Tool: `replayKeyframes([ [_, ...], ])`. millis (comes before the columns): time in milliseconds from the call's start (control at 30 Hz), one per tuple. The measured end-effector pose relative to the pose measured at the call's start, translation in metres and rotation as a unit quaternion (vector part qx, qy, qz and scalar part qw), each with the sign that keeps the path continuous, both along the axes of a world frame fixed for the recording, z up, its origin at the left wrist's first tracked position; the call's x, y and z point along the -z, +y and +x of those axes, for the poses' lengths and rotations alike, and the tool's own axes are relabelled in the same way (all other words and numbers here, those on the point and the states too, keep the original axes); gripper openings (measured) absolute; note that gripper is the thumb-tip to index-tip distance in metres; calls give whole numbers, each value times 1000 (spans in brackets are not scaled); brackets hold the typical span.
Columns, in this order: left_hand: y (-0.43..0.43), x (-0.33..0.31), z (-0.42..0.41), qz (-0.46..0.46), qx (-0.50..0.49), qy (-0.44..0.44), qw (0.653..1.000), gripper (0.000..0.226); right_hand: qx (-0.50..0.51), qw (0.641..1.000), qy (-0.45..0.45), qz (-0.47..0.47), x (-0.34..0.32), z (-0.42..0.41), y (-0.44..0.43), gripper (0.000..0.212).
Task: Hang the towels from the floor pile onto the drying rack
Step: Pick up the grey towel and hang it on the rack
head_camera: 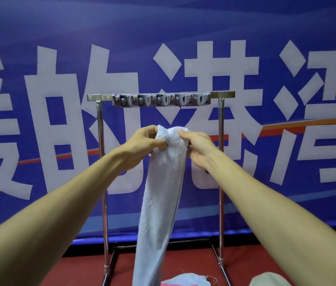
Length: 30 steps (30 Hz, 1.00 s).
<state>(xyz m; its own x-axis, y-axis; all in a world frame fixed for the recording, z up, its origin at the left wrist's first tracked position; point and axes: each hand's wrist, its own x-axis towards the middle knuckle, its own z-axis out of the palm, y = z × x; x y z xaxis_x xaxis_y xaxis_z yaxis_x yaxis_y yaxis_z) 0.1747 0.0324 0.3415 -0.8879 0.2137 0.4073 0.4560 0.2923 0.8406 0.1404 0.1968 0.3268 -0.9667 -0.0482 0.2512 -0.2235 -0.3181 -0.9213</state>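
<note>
A pale blue-white towel [160, 195] hangs long and bunched from both hands, in front of the metal drying rack [101, 141]. My left hand [144, 145] pinches its top edge on the left side. My right hand [196, 145] grips the top edge on the right. The towel's top sits below the rack's top bar [222, 94], which carries a grey strip of clips [160, 100]. At the bottom edge of the view lies the floor pile [187, 280], with light blue and pink cloth showing.
A big blue banner [59, 48] with white characters stands right behind the rack. The floor [245, 259] is red. The rack's base frame [215, 252] runs along the floor. A beige rounded thing [270, 279] lies at the bottom right.
</note>
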Motion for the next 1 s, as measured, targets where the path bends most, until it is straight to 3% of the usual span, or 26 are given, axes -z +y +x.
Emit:
replayKeyframes([
  [133, -9, 5, -2, 38, 23, -106, 993, 37, -8, 999, 39, -9, -1, -1, -5, 35],
  [300, -8, 3, -11, 129, -16, -174, 976, 50, -43, 992, 96, 65, 3, 0, 0, 41],
  [433, 7, 6, -16, 212, -57, -116, 969, 27, 10, 991, 95, 98, 3, 0, 7, 28],
  [567, 19, 10, -13, 171, -83, 0, 982, 29, 81, 987, 87, 109, 0, -4, 10, 20],
  [733, 22, 11, -8, 111, -78, 59, 989, 20, 116, 986, 63, 99, -10, -3, 9, 11],
  [1000, 3, 9, -11, 74, -46, 10, 996, 28, 95, 983, 106, 113, -26, 1, -1, 10],
])
